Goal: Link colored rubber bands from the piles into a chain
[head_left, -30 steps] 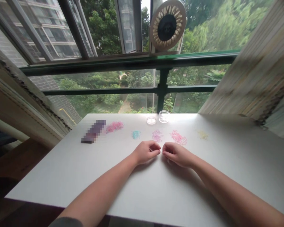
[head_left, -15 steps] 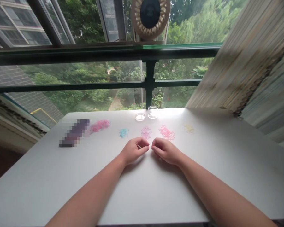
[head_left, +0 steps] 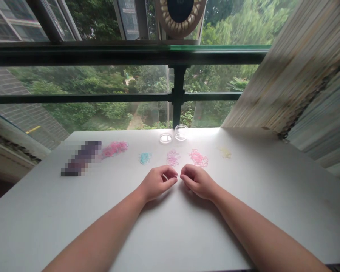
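Behind a white counter point(head_left: 170, 230), a window point(head_left: 102, 81) crossed by dark green rails point(head_left: 102, 56) looks onto trees. A pale, striped curtain point(head_left: 260, 87) hangs by the counter's far right corner. Over the counter's middle, the person's left hand point(head_left: 155, 183) and right hand point(head_left: 200, 181) face each other, fingers curled, thumbs close to forefingers, tips just apart; whether either pinches anything small, I cannot tell. A pixelated dark purple object point(head_left: 82, 158) lies toward the far left corner. Just right of it is a mixed pink heap point(head_left: 115, 149). Beyond the hands, between them and the far edge, small loose pieces form a pink pile point(head_left: 198, 158), a lilac pile point(head_left: 173, 157) and a turquoise pile point(head_left: 144, 158). Two clear round containers point(head_left: 166, 138) sit near the far edge's middle. Farthest right is a sparse yellow pile point(head_left: 225, 152).
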`<state>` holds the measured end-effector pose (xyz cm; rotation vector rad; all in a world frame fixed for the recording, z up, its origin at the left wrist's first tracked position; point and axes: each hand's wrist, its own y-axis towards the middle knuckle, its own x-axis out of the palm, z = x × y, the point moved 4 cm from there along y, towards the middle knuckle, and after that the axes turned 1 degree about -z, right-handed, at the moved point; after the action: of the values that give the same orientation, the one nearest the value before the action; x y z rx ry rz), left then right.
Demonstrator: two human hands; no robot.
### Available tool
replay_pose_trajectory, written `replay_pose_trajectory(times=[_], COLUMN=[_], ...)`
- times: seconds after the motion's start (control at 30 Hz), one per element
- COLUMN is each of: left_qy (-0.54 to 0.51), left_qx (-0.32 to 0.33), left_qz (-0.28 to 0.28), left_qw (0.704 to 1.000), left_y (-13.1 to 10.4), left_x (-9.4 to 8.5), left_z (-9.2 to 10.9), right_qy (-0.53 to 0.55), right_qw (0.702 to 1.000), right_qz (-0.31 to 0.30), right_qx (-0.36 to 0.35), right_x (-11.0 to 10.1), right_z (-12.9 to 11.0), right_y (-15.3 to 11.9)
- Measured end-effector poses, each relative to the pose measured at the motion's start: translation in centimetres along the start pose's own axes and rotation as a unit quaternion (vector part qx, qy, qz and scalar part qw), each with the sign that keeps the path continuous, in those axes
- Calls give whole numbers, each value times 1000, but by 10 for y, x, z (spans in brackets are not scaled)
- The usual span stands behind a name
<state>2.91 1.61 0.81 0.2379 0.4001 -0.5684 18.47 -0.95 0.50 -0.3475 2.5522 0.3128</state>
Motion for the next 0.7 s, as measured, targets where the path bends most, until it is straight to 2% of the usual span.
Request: replay_pose_trajectory(times=[0.17,0.43,0.7], left_qy=[1,28,33], left_qx=[11,18,29], left_qz=[31,43,57], left_qw=[999,999,997], left_y=[0,-1,0], left_x=[-2,-4,-5], left_z=[1,1,3], right_qy=[9,19,19], right_qw=[1000,1000,1000], right_qz=[-2,1,-4], right_qx=[4,10,-22], right_x=[0,0,-2], right_z=[2,1,0], right_y=[-1,-1,-2])
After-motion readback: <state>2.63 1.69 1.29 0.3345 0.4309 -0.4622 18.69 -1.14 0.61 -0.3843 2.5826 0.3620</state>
